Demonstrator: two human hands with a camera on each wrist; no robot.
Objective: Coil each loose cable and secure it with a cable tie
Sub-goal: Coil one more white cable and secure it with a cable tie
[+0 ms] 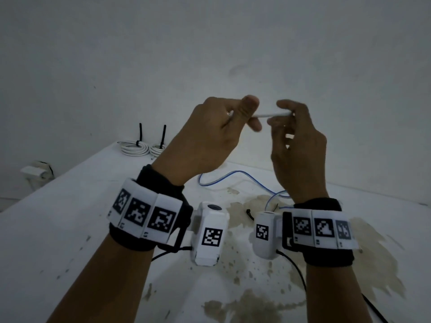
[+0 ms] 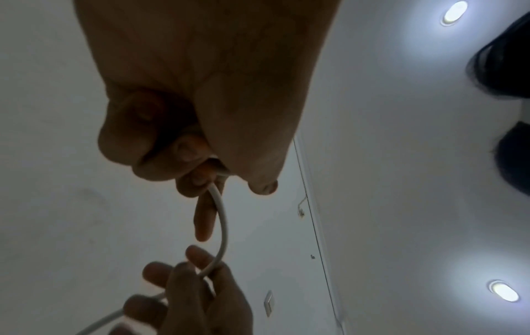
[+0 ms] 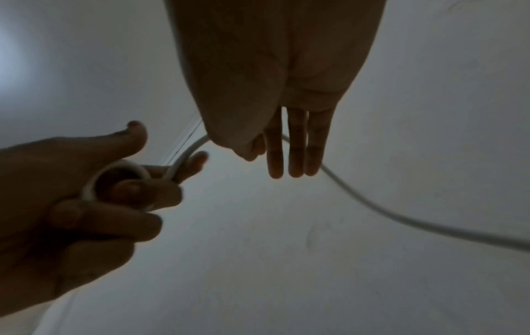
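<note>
Both hands are up above the table (image 1: 70, 229), a thin white cable (image 1: 270, 115) stretched between them. The left hand (image 1: 210, 136) curls round a small loop of it, thumb raised. The right hand (image 1: 296, 145) pinches the run at thumb and forefinger, other fingers straight; from there the cable trails away.

Count: two white coils (image 1: 134, 149) already bound, each with a black tie (image 1: 140, 132) standing up, at the table's far left corner by the wall. One blue cable (image 1: 235, 177) lies loose on the table beneath the hands, by brown stains (image 1: 256, 301). Wrist cameras (image 1: 208, 231) hide part of the table.
</note>
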